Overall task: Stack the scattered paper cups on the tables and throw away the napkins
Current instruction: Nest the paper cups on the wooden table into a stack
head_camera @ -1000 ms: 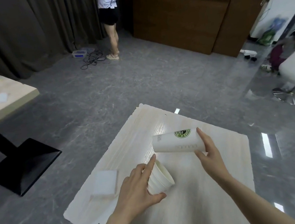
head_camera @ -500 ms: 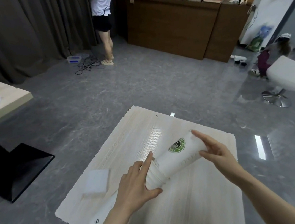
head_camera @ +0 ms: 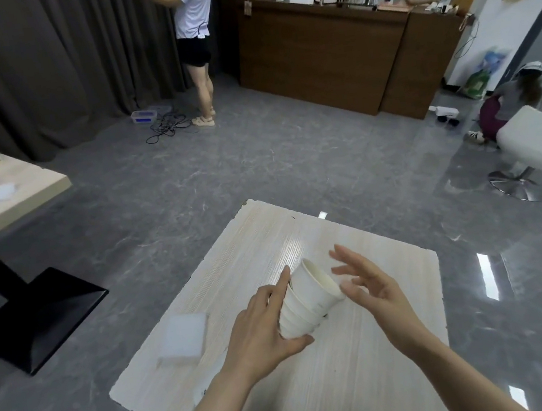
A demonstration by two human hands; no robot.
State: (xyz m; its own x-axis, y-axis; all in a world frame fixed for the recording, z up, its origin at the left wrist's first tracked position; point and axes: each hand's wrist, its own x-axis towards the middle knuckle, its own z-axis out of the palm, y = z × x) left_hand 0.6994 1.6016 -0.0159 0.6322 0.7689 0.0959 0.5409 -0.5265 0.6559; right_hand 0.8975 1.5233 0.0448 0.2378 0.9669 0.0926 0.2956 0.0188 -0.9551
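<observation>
- Your floor [head_camera: 292, 168] is grey marbled tile, glossy at right.
- Dark curtains [head_camera: 40, 63] hang behind.
- A brown wooden bar [head_camera: 319, 52] stands beyond.
- A white stool [head_camera: 538, 145] sits right.

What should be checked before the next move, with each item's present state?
1. Left hand holds the cup stack: ok.
2. Cups nested together: ok.
3. Right hand free to reach: ok, open beside the stack's mouth.
4. Napkin thrown away: not ok, it lies on the near table.
5. Cups on the far table stacked: not ok, they lie loose.
6. Bin located: cannot tell.
</observation>
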